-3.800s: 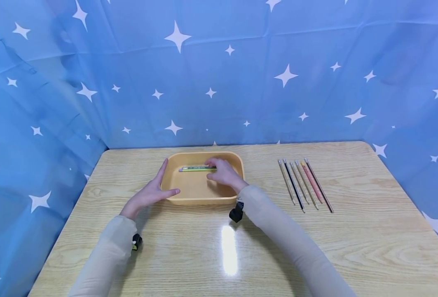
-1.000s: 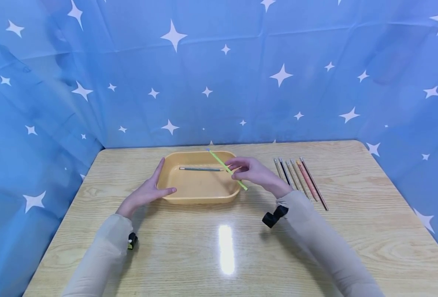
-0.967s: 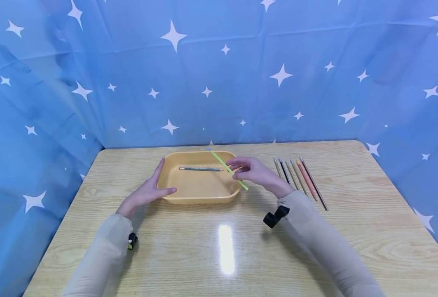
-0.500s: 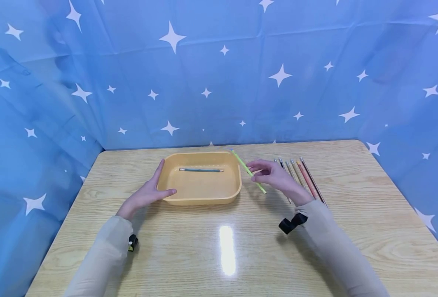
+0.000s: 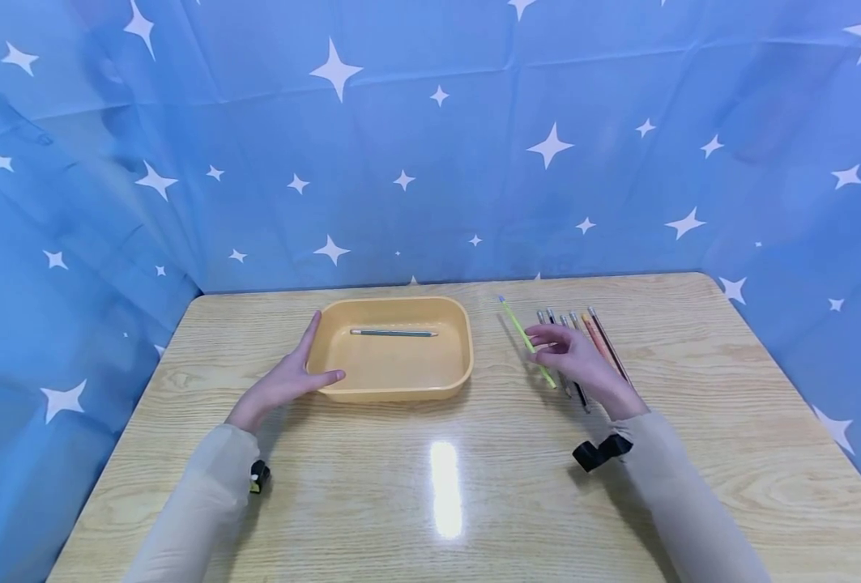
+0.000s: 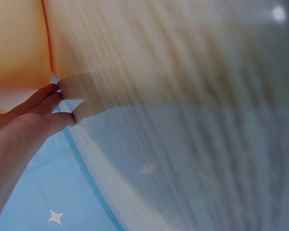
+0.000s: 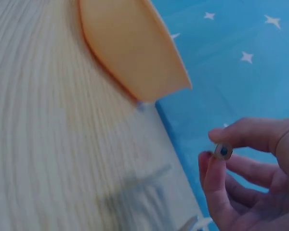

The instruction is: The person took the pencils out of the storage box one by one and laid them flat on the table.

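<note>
My right hand (image 5: 583,362) pinches a yellow-green pencil (image 5: 513,320) between thumb and fingers, slanting over the wooden table to the right of the tray. Seen nearly end-on in the right wrist view, this pencil (image 7: 223,151) sits at the fingertips. The peach-coloured tray (image 5: 401,376) holds one dark teal pencil (image 5: 394,333), lying crosswise. My left hand (image 5: 284,385) is spread at the tray's left front corner, fingers along the left side and thumb at the front rim. In the left wrist view its fingers (image 6: 48,103) look extended beside the tray wall (image 6: 19,48).
A row of several pencils lies right of the tray, a coral one (image 5: 594,335) among them, partly hidden by my right hand. A blue cloth (image 5: 430,162) with white stars hangs behind the table (image 5: 357,486). Wrist cameras hang at both sleeves.
My right hand has taken the yellow-green pencil out of the tray and carried it rightward, to beside the pencil row. The teal pencil stays in the tray; my left hand keeps its place.
</note>
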